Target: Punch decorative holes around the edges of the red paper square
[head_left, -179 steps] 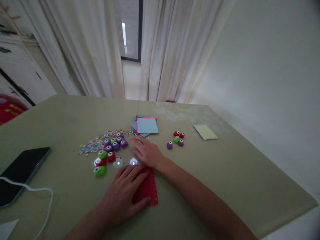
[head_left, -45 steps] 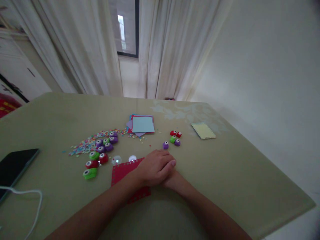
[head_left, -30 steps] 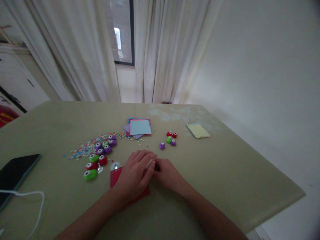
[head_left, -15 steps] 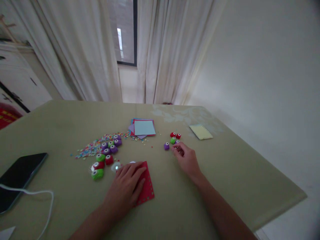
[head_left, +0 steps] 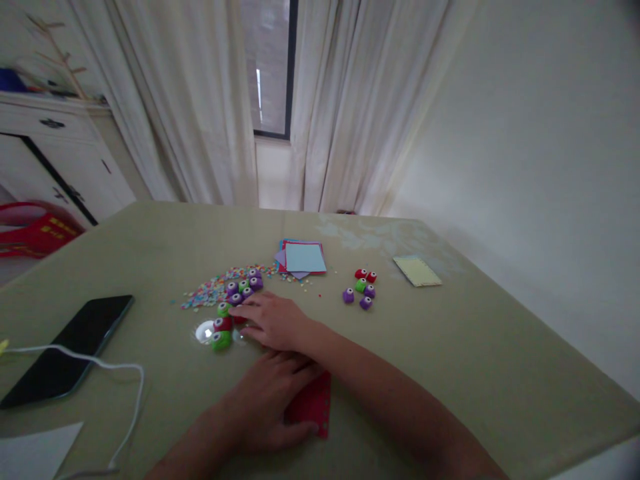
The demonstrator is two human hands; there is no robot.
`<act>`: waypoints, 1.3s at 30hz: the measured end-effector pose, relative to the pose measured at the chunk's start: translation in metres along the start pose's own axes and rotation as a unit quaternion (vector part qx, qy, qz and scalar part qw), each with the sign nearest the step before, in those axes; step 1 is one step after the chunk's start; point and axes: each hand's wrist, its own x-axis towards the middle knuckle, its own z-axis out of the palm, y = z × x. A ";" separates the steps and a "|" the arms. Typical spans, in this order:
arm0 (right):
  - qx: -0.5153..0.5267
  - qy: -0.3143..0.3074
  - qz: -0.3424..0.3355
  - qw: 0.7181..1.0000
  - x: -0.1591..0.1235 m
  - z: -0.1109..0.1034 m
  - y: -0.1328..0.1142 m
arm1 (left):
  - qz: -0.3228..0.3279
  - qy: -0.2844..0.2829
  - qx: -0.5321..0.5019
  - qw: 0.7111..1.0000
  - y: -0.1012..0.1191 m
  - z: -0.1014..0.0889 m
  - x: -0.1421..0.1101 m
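Observation:
My left hand lies spread over a red card with small holes along its edge, partly covering it. Stretched across above it, my right hand has its fingers apart. Its fingertips reach a group of small paper punches with eye-like white tops: purple punches, a green punch and a red punch among them. Another red punch is partly hidden under the fingers. A second group stands to the right, with a purple punch nearest me.
Coloured confetti is scattered behind the left group. A clear disc lies beside the punches. Farther back sit stacked square cards and a pale yellow card. At left are a black tablet, a white cable and white paper.
My right hand has left the right-hand punches and crossed to the left group. One more purple punch now stands in the right group. My left hand stays on the red card.

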 end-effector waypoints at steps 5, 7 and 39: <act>-0.047 0.036 0.094 0.994 -0.039 -0.012 0.026 | 0.004 0.008 -0.007 1.000 -0.001 -0.008 -0.006; -0.032 0.053 0.145 0.988 -0.073 -0.024 0.039 | -0.008 0.012 -0.008 1.000 -0.007 -0.006 -0.010; 0.268 0.146 0.210 0.929 -0.176 -0.020 0.023 | -0.044 0.149 0.131 0.979 -0.021 0.018 -0.004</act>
